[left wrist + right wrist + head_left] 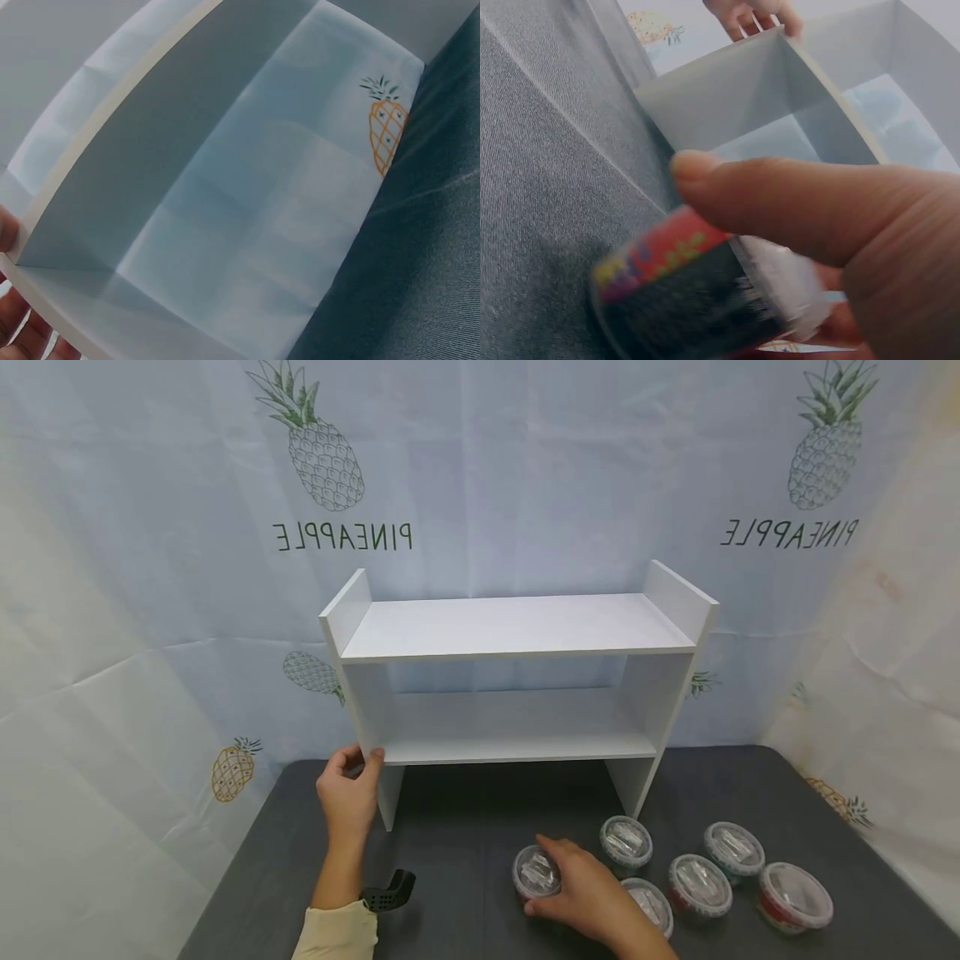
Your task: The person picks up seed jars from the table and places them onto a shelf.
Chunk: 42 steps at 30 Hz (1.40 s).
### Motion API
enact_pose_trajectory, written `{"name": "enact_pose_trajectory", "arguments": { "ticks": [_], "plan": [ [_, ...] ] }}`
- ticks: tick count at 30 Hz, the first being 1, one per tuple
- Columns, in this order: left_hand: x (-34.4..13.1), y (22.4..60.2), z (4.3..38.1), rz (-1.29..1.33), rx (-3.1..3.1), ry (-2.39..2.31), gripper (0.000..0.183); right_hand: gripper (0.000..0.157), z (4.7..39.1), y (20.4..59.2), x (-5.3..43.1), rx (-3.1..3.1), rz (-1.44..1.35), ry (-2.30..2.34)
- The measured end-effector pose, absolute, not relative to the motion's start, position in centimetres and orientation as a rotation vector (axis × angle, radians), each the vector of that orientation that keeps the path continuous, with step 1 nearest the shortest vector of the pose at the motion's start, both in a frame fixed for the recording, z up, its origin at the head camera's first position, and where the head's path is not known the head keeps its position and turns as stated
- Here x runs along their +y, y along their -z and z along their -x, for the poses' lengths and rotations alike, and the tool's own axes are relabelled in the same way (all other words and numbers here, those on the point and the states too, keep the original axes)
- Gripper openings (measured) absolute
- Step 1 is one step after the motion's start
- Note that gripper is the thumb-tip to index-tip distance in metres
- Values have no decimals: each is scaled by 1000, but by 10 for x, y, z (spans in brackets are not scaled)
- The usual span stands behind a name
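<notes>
A white two-tier shelf (517, 749) stands on the dark table. My left hand (350, 793) grips its left side panel at the lower board, the thumb on the front edge and the other fingers around the outside. In front of the shelf my right hand (588, 893) holds a small round plastic tub (537, 872) with a clear lid, thumb on one side and fingers on the other. The right wrist view shows that tub's red and black printed label (682, 277), tilted and blurred. Whether the tub touches the table I cannot tell.
Several similar lidded tubs stand at the right: one tub (626, 842) near the shelf's right leg, another tub (648, 906) partly behind my right forearm, and a red-sided tub (797, 897) farthest right. A pineapple-print cloth (525, 468) hangs behind the shelf.
</notes>
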<state>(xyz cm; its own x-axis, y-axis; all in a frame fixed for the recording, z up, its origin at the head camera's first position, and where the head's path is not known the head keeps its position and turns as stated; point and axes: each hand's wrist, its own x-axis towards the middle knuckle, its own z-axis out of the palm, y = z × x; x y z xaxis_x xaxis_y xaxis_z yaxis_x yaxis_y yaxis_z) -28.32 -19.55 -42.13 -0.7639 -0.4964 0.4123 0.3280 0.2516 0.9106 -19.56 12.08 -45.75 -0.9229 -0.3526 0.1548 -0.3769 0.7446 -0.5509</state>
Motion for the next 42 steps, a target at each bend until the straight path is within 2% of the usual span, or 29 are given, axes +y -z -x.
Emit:
{"name": "enact_pose_trajectory", "arguments": {
  "ticks": [9, 22, 42],
  "plan": [
    [-196, 421, 283, -151, -1843, 1596, 28, 86, 200, 457, 117, -2747, -408, -1154],
    [-198, 421, 280, -163, -1812, 1598, 28, 87, 203, 448, 119, -2431, -146, -1943],
    [-192, 423, 284, -164, -1775, 1645, 25, 81, 204, 423, 144, -2377, 2, -1804]
  ]
}}
